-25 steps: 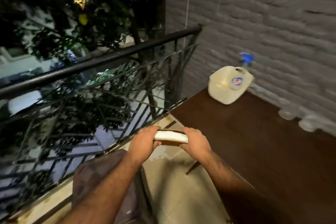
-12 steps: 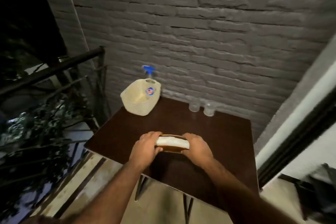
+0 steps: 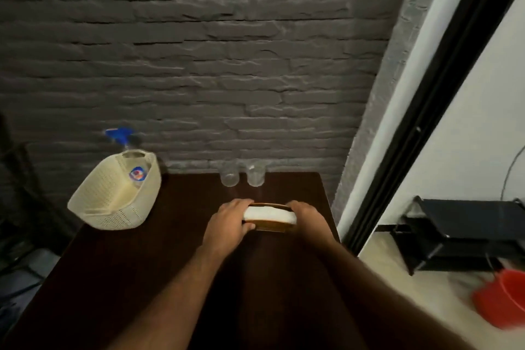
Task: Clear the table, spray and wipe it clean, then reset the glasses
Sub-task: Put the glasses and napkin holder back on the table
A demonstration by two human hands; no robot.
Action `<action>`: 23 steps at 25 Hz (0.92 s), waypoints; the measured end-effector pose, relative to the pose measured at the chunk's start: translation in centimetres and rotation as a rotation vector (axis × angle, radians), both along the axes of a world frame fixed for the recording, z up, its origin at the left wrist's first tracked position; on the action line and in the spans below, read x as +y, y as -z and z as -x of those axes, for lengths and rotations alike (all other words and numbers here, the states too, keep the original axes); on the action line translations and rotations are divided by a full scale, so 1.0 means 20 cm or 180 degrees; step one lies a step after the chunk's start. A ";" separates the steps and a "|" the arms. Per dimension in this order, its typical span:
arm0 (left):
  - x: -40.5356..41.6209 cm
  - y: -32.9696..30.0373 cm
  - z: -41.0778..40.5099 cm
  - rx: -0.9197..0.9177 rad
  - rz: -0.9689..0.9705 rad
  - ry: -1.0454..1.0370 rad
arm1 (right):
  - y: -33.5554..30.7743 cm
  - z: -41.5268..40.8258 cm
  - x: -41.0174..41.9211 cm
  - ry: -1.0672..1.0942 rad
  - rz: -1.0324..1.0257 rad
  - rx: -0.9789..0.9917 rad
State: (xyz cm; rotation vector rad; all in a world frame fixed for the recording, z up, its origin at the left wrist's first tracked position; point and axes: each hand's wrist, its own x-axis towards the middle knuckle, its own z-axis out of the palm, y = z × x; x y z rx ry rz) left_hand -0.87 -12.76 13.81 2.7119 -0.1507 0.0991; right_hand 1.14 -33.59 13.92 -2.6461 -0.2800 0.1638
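A: What is the grip doing at this moment?

B: The left hand (image 3: 230,222) and the right hand (image 3: 308,219) both curl around the ends of a flat round thing (image 3: 270,217). It has a white top and a brown body. I think it is a tray or a stand with a cloth on it, but I cannot say for sure.

A: Why two hands, one at each end?

B: In my opinion, this keeps it level while it goes down on the dark surface (image 3: 176,258). It is low above the wood, a little right of the middle. If it touches the wood already, I cannot tell.

A: And the things for the task?

B: The two glasses (image 3: 243,176) stand side by side at the back edge, near the brick wall (image 3: 227,65), just behind the hands. The spray bottle (image 3: 133,167) stands in a cream basket (image 3: 113,199) on the back left corner, so it is ready for use.

A: What is hard to see?

B: The bottle is mostly hidden by the basket; only the blue trigger and a label show. The glasses are pale and blurred. The right fingers are behind the round thing. At the right, a red bucket (image 3: 505,301) on the floor is cut by the frame.
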 end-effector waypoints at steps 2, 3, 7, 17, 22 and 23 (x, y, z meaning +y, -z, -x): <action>-0.05 0.02 -0.18 -0.0060 0.0003 0.0177 | 0.00 -0.13 -0.05 0.0192 -0.0029 0.0044; -0.08 0.03 -0.25 -0.0077 0.0029 0.0240 | 0.01 -0.18 -0.08 0.0295 -0.0048 0.0073; -0.20 0.10 -0.50 0.0020 0.0133 0.0415 | 0.07 -0.38 -0.20 0.0638 -0.0169 0.0166; -0.43 0.32 -1.02 0.0490 0.0692 -0.0089 | 0.34 -0.94 -0.43 0.0488 -0.0245 0.0361; -0.52 0.51 -1.27 0.0737 0.0727 -0.0307 | 0.52 -1.22 -0.51 0.0478 -0.0236 0.0548; -0.53 0.55 -1.32 0.0757 0.0713 -0.0327 | 0.56 -1.27 -0.52 0.0502 -0.0241 0.0590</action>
